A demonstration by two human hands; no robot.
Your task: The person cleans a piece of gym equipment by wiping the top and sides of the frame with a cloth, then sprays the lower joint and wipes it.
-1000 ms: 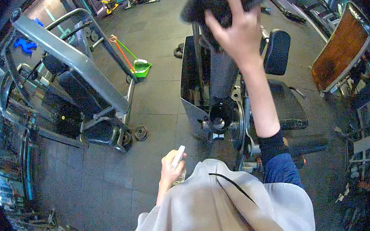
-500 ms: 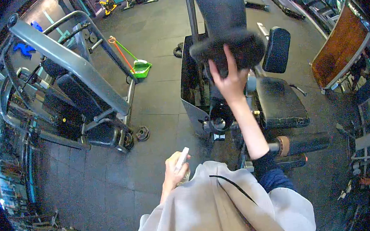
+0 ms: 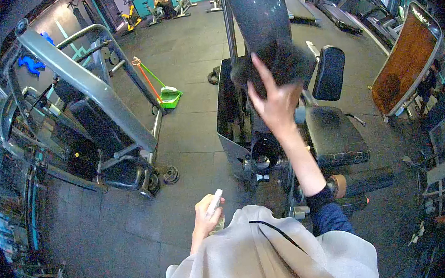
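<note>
My left hand [image 3: 203, 221] is wrapped round a spray bottle [image 3: 215, 203] low in front of my body. Its white trigger head points up, and part of the clear yellowish body shows below my fingers. Out ahead, my right hand [image 3: 279, 107] presses a dark cloth [image 3: 298, 66] against the glossy dark upright column [image 3: 260, 14] of a weight machine. My right fingers are spread over the cloth, which is smeared by motion. Just right of my forearm are the machine's cracked black seat [image 3: 336, 134] and its back pad [image 3: 330, 73].
Another machine with a grey frame [image 3: 85, 82] stands at left, small weight plates [image 3: 170, 175] on the floor beside it. A green dustpan [image 3: 170, 97] with an orange-handled broom lies behind. Roller pads [image 3: 369, 179] stick out at right. Treadmills [image 3: 338, 15] and a seated person [image 3: 167, 7] are farther back.
My right hand and the cloth have shifted slightly left on the column. My view has tilted up a little. The left hand keeps hold of the spray bottle.
</note>
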